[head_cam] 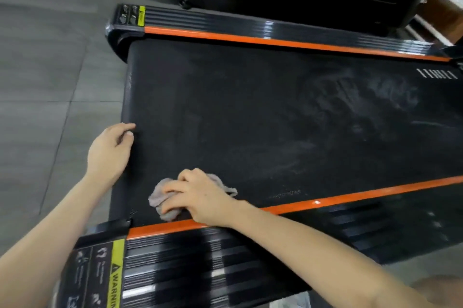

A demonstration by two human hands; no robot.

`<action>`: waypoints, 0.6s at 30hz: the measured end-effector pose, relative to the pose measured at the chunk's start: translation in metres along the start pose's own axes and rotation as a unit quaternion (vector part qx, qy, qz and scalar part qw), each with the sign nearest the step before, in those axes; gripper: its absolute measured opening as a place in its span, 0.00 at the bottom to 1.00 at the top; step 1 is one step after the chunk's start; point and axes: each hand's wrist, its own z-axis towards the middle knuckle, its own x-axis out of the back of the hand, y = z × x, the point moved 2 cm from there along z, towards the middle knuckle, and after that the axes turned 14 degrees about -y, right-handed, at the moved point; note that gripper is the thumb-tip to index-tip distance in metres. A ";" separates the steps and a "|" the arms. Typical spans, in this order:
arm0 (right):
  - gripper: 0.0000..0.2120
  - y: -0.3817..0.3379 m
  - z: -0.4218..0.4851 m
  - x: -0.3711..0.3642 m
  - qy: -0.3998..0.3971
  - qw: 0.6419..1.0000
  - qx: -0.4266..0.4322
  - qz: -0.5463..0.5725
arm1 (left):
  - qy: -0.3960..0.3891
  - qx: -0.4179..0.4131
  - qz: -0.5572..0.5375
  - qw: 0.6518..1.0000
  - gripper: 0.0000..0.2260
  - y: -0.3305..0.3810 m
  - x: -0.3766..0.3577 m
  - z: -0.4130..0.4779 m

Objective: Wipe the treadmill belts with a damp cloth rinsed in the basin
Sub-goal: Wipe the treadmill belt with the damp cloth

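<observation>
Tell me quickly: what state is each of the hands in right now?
Left hand: fingers curled at the end edge of the belt; whether it grips cannot be told.
Right hand: closed on the cloth, pressing it onto the belt.
</observation>
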 end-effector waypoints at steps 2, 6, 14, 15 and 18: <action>0.15 0.035 0.026 0.014 -0.007 1.000 0.013 -0.017 | 0.002 -0.001 -0.018 1.000 0.13 -0.008 0.011 -0.004; 0.19 0.140 0.076 0.042 0.113 0.977 -0.182 0.013 | 0.047 0.030 -0.047 0.997 0.13 -0.023 0.023 -0.008; 0.23 -0.004 0.056 -0.014 -0.029 0.996 0.081 -0.005 | 0.058 0.187 -0.230 0.953 0.13 -0.044 0.014 0.017; 0.23 0.001 0.053 -0.015 -0.037 0.991 0.127 -0.034 | 0.040 0.228 -0.298 0.926 0.12 -0.044 0.006 0.018; 0.20 0.063 0.098 0.015 -0.001 0.987 0.104 -0.123 | -0.014 0.285 -0.502 0.816 0.18 -0.029 -0.016 0.012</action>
